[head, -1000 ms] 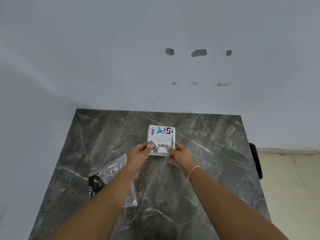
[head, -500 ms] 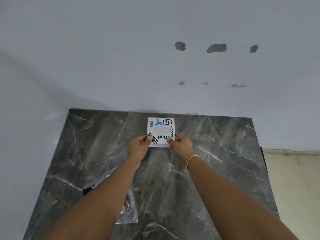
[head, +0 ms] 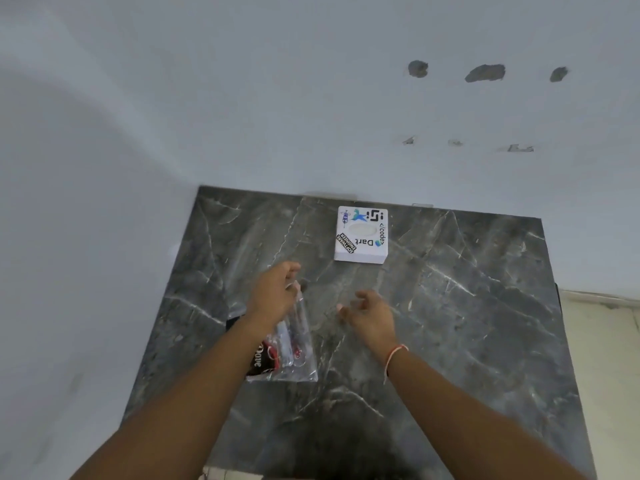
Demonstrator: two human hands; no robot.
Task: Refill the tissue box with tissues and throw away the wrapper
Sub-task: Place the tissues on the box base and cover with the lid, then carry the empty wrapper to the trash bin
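Note:
A white square tissue box [head: 361, 235] covered in stickers stands alone near the table's far edge, an oval opening in its top. My left hand [head: 275, 293] is closed on the top edge of a clear plastic wrapper [head: 290, 348] with black and red print, which hangs and trails down onto the table under my forearm. My right hand [head: 370, 312] hovers over the table's middle, fingers loosely apart, holding nothing. Both hands are well short of the box.
The dark grey marble table [head: 450, 323] is pushed against a pale wall. A tiled floor [head: 606, 341] shows past its right edge, and a dark object sits at that edge [head: 557, 289].
Both hands have let go of the tissue box, which now rests farther back. They have drawn toward me, and my left hand has taken hold of the wrapper.

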